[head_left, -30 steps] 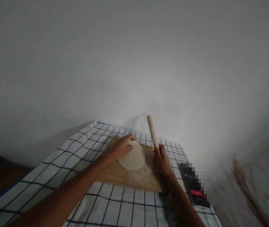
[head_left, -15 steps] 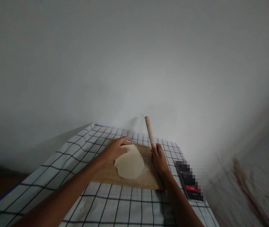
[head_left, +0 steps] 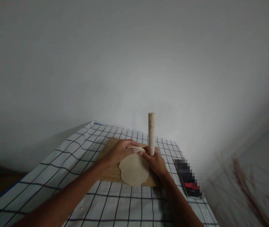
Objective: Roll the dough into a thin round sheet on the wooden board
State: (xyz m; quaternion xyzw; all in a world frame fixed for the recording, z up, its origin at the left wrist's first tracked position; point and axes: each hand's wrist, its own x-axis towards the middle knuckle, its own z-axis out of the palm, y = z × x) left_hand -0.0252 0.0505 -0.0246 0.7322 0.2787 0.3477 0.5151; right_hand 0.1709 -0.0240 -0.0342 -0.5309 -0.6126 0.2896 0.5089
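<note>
Checked cloth [head_left: 54,164] at 9 o'clock, covering the table. L hand [head_left: 121,151] was closed w/ fingers pinching the far edge of the dough sheet [head_left: 134,168], lifting it off the wooden board [head_left: 108,171]. Dough sat mid-board, near edge overhanging toward 6 o'clock; roughly round, slightly longer along 12–6. R hand [head_left: 154,160] was fisted round the rolling pin [head_left: 151,134], also touching the dough edge. Pin upright, long axis vertical, free end at 12. Step, prob: lift/turn btwn rolls. Next move needs a gentle two-hand lift, no tearing. Blurred dark item [head_left: 188,179] at 3 o'clock.
</note>
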